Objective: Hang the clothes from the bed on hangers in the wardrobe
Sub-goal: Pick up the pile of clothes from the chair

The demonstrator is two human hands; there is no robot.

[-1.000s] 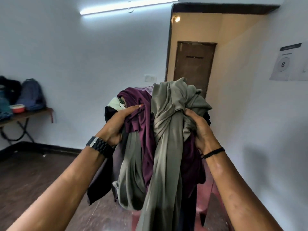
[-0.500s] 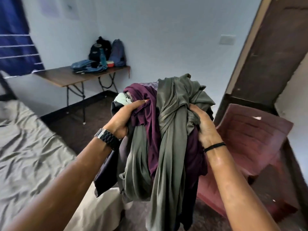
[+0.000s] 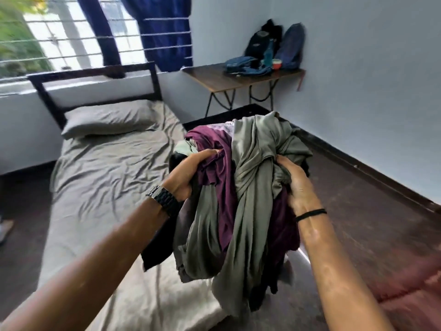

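view now swung bedward, clothes bundle gripped

A bedroom: bed with pillow left of the hands, barred window with curtains beyond.

One bed, one pillow, one table, two hands, one clothes bundle.

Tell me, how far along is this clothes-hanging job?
Early. Nothing looks hung: no hanger or wardrobe is in view. The left hand and right hand grip a bundle of clothes, green and purple, above the bed, whose sheet shows no clothes. Left to do: hang every garment.
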